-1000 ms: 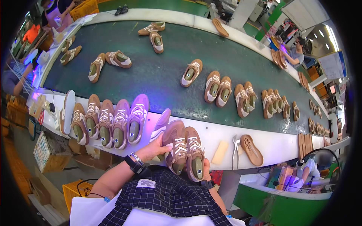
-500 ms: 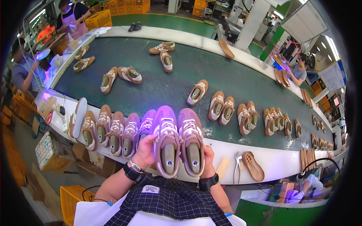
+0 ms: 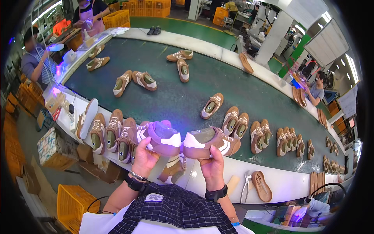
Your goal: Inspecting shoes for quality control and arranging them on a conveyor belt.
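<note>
My left hand (image 3: 144, 159) grips a brown sneaker (image 3: 160, 143) with a white heel, its toe pointing left and away. A matching sneaker (image 3: 206, 145) is in my right hand (image 3: 213, 165), toe to the right. The two heels face each other, nearly touching, above the white ledge (image 3: 233, 171). Purple light falls on the left shoe. Below them another brown sneaker (image 3: 171, 171) is partly hidden. Left of my hands several sneakers (image 3: 113, 130) stand in a row on the ledge, the nearer ones partly covered by the held shoe.
Pincers (image 3: 246, 186) and a tan sole (image 3: 261, 186) lie on the ledge to my right. Across the green conveyor belt (image 3: 163, 103) are several pairs of sneakers. Co-workers (image 3: 90, 15) sit or stand around it. A yellow crate (image 3: 74, 206) is at lower left.
Both held sneakers have turned from toes pointing away, side by side, to heels facing each other with toes outward. The sneaker beneath them shows more. The whole view has shifted slightly.
</note>
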`<state>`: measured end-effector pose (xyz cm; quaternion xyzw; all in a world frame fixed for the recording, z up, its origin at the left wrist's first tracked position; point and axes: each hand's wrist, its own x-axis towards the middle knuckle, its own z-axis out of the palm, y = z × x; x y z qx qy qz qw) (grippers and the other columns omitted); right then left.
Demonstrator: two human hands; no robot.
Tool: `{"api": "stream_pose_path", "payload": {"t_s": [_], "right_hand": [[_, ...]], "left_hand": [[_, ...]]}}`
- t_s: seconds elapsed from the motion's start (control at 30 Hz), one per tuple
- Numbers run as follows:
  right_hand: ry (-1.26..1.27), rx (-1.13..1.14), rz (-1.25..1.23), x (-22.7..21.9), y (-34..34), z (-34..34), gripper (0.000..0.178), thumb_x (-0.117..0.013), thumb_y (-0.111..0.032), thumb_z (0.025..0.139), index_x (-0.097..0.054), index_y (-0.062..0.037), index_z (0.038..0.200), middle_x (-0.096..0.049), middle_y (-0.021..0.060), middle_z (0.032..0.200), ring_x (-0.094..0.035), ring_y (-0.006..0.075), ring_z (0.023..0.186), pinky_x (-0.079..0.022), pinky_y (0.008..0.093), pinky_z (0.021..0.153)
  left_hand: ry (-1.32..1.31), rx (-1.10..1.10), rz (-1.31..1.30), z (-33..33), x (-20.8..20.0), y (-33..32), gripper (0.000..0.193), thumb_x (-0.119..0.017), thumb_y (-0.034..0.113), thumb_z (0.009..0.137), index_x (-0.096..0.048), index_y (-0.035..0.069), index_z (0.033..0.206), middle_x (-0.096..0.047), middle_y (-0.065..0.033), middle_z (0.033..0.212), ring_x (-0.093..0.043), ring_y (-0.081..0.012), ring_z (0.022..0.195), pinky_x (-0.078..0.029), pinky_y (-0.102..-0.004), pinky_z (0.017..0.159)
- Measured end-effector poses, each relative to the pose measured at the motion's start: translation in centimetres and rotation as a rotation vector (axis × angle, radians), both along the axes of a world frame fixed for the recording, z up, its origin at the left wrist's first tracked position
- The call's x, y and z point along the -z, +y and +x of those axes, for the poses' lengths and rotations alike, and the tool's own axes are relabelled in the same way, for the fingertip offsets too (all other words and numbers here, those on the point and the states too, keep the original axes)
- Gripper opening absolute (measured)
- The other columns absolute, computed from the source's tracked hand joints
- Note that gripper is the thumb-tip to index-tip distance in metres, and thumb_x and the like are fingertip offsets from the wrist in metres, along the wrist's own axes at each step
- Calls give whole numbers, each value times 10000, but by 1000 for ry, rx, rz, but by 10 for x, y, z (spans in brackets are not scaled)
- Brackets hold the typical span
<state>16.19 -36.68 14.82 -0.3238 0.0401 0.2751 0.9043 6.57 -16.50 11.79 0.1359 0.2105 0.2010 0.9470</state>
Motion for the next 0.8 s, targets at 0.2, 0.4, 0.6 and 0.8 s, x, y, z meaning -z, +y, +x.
{"api": "stream_pose_path", "payload": {"t_s": [0.2, 0.4, 0.6, 0.8], "right_hand": [[13, 25, -32, 10, 5, 4, 453, -559, -172, 872, -427, -47, 1287, -542, 95, 1226, -564, 230, 1094, -501, 388, 899], [20, 33, -49, 16, 5, 11, 506, -568, -181, 870, -380, -62, 1324, -505, 109, 1282, -518, 256, 1169, -475, 430, 952], [45, 62, -30, 20, 2, 12, 496, -581, -176, 868, -397, -62, 1314, -523, 105, 1262, -533, 249, 1150, -475, 414, 951], [64, 86, -35, 24, 2, 10, 498, -585, -168, 867, -396, -56, 1313, -523, 107, 1261, -530, 250, 1150, -465, 420, 965]], "left_hand": [[69, -20, 33, 10, 3, -3, 435, -615, 164, 821, -498, 80, 1233, -583, -56, 1164, -565, -212, 1071, -485, -368, 920], [48, 14, 51, 22, 5, -4, 452, -604, 154, 828, -480, 82, 1256, -568, -61, 1197, -553, -221, 1099, -479, -375, 926], [47, 29, 6, 27, 17, -4, 455, -602, 132, 831, -471, 86, 1265, -559, -61, 1210, -547, -221, 1112, -474, -376, 934], [46, 26, 38, 28, 18, -6, 444, -608, 162, 827, -490, 90, 1248, -581, -60, 1186, -559, -227, 1101, -476, -399, 926]]}}
